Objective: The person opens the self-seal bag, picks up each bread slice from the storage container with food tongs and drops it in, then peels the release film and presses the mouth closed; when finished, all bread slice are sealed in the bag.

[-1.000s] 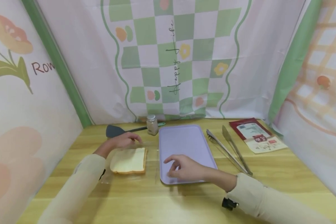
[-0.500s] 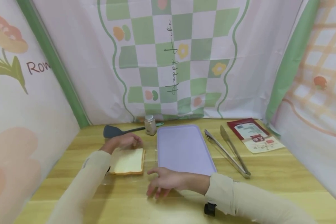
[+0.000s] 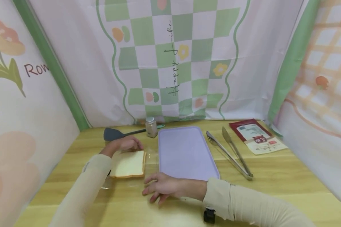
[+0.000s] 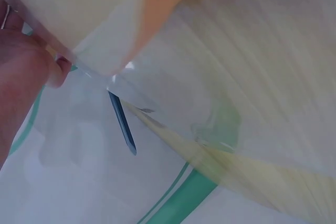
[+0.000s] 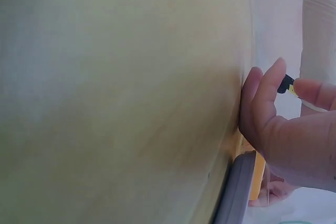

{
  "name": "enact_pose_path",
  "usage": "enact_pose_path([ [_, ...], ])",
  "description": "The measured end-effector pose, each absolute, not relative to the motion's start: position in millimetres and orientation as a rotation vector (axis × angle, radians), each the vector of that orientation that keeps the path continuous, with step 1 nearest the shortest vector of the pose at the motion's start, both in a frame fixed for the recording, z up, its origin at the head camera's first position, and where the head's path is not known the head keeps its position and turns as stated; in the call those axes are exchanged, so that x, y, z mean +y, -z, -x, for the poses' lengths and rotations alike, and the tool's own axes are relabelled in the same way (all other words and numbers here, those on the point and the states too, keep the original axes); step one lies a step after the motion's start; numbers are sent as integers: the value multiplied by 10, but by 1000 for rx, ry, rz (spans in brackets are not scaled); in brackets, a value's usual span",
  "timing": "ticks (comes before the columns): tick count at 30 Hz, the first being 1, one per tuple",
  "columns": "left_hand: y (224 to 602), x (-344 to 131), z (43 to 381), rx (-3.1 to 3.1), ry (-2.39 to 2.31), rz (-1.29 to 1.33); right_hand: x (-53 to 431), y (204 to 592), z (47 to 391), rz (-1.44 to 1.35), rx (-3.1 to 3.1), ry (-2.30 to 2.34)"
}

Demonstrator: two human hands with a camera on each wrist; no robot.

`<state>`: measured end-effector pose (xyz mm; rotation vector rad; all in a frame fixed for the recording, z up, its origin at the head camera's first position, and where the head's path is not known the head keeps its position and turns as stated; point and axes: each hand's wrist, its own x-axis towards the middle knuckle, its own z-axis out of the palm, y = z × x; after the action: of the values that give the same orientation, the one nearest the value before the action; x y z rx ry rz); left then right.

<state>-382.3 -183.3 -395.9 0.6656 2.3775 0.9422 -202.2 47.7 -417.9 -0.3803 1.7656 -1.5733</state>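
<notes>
A pale square of sliced bread [image 3: 128, 164] with a brown crust lies on a thin clear plastic sheet [image 3: 151, 159], left of the lilac tray [image 3: 187, 151]. My left hand [image 3: 127, 143] reaches over to the bread's far edge, fingers bent down there. The left wrist view has the bread [image 4: 89, 9] close up and the left hand [image 4: 26, 61] at its edge; whether the fingers pinch it is hidden. My right hand [image 3: 163, 186] hovers at the tray's near left corner, its fingers spread and holding nothing. In the right wrist view the right hand [image 5: 278, 119] is low over the table.
Behind the left hand lie a dark spatula [image 3: 113, 134] and a small glass shaker [image 3: 151, 127] with a metal lid. Right of the tray are metal tongs [image 3: 230, 153] and a red-and-cream pouch [image 3: 257, 135]. A printed curtain [image 3: 170, 63] closes off the table's back.
My right hand has moved off the tray, left and nearer to me, and its fingers have spread. The left hand stays at the bread's far edge with its fingers shifted slightly.
</notes>
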Motion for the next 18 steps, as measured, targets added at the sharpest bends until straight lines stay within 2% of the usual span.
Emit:
enact_pose_path([
  [6,3944,-1841,3814,2357,-946,-687,459,4185,1993,333,1823,1591],
  [13,3959,-1844,3808,2316,-994,-656,443,4164,1942,137,1930,1754],
  [18,3954,-1875,3782,2324,-998,-612,433,4202,1942,186,1854,1739],
])
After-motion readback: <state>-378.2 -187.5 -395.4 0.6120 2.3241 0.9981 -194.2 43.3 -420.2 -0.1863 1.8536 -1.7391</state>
